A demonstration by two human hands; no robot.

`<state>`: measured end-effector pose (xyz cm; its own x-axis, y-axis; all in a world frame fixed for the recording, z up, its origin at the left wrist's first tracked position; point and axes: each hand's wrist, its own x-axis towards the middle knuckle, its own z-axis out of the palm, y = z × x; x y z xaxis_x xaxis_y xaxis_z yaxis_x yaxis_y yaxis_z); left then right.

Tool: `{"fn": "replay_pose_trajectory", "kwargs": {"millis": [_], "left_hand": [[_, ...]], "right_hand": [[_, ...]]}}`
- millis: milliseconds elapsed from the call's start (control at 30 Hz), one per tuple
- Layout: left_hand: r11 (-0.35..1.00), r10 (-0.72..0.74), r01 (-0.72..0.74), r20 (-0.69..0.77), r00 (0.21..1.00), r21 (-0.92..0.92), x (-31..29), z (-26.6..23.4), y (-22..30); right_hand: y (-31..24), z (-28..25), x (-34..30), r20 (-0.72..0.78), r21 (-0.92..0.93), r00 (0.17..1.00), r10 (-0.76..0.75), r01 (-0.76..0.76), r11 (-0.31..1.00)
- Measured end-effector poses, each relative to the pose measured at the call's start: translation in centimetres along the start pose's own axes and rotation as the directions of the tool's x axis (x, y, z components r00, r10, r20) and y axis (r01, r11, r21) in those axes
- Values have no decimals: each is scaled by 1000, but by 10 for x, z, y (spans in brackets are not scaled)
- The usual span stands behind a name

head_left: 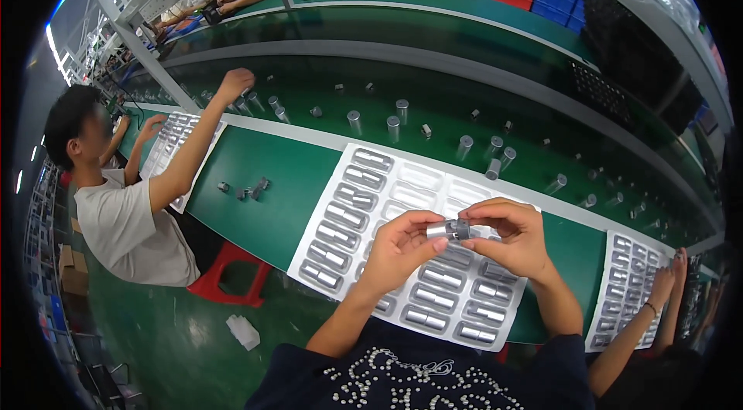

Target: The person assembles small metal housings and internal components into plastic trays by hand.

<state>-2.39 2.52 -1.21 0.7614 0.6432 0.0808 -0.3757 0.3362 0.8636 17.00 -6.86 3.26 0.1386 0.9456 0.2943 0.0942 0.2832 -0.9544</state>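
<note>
From the head camera, the left hand (398, 244) and the right hand (507, 236) meet in the middle, just above a white plastic tray with rows of long pockets (325, 201). Between them they hold a small shiny silver metal tube (449, 230). The left fingers (433, 244) pinch its left end and the right fingers (476, 216) curl over its right end, so both hands are closed on it. Holding it at both ends likely keeps it steady and lets the middle show.

The tube lies sideways. Its long way runs from left to right, nearly flat, with one end toward each hand. It is up in the air, not touching the tray.

Many tray pockets hold more silver tubes lying the same sideways way, which keeps them from rolling. Some far pockets look bare.

The tray rests on a long green table (263, 178). On the far side, a dark green belt (433, 112) carries other silver tubes standing up, well apart from each other.

To the left, a person in a grey shirt (128, 224) reaches to the belt. At the right, another person's hands (665, 282) touch a second tray.
</note>
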Motion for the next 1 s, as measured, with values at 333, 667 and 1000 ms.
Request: {"fn": "replay_pose_trajectory", "kwargs": {"millis": [333,667,1000], "left_hand": [[998,-60,59,34,998,39,1,-12,-3],[989,-86,96,99,991,-109,4,10,-12],[967,-27,33,-25,999,251,6,-1,-24]], "right_hand": [[-12,6,1,100,-376,983,-151,178,909],[8,12,-1,271,-640,849,-453,510,575],[8,31,4,177,-725,906,-385,385,571]]}}
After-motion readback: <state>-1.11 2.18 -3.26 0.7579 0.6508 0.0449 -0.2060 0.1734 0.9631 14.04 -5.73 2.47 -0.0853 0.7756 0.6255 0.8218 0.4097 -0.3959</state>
